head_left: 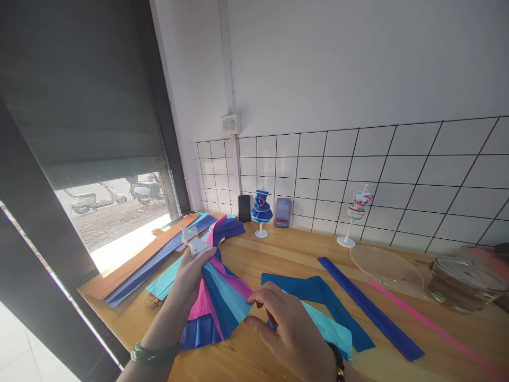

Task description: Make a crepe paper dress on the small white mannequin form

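My left hand (195, 270) is closed around a small white dress-form mannequin (194, 243), which lies tilted back. From its waist fans out a pleated crepe paper skirt (226, 294) in pink, light blue, teal and dark blue. At the skirt's right edge, the curled fingers of my right hand (284, 323) hold the paper's corner between forefinger and thumb. Just beyond that hand lie a folded teal crepe strip (330, 292) and a light blue piece (332, 326), both partly covered by it.
Crepe strips in orange (155, 249) and other colours lie along the left. A dressed blue mannequin (261, 207), a phone (244, 208) and another mannequin on a stand (360, 204) stand by the wall. Rightward are a dark blue strip (369, 307), clear plate (385, 268) and glass jar (463, 281).
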The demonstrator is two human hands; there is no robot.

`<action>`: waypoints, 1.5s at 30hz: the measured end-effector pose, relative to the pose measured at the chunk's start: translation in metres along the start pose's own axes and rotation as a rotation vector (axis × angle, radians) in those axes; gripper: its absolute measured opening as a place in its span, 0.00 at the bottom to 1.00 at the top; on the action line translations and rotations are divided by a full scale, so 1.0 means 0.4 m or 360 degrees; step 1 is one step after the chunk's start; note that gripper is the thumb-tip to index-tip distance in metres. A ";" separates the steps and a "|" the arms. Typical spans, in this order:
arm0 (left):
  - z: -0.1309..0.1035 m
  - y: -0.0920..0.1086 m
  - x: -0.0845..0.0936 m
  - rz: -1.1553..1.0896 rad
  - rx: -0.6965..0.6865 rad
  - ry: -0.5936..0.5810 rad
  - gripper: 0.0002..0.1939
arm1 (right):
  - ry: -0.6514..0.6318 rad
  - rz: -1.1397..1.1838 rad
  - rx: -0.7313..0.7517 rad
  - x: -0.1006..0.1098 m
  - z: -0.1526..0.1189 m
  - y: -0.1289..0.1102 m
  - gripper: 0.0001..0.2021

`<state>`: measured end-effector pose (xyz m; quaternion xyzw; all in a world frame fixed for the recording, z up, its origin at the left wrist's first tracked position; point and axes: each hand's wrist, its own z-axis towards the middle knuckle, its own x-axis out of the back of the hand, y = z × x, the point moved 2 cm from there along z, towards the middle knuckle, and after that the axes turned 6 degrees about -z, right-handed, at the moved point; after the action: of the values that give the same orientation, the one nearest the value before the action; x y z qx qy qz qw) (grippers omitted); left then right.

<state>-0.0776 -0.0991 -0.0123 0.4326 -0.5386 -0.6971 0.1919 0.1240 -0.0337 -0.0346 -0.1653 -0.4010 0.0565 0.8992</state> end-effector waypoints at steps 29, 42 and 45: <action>-0.003 -0.028 0.015 0.0065 0.0053 0.0071 0.20 | 0.0348 -0.0695 0.0746 -0.013 -0.012 -0.021 0.13; 0.014 -0.047 0.043 -0.0035 0.0234 0.0001 0.16 | 0.0177 -0.0304 0.0385 -0.001 -0.006 -0.014 0.12; 0.020 -0.050 0.045 -0.0072 0.0276 0.0001 0.14 | 0.0130 -0.0224 0.0364 -0.001 -0.007 -0.005 0.14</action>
<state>-0.0901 -0.1007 -0.0375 0.4597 -0.5871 -0.6518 0.1381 0.1257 -0.0363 -0.0361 -0.0353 -0.3655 0.0319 0.9296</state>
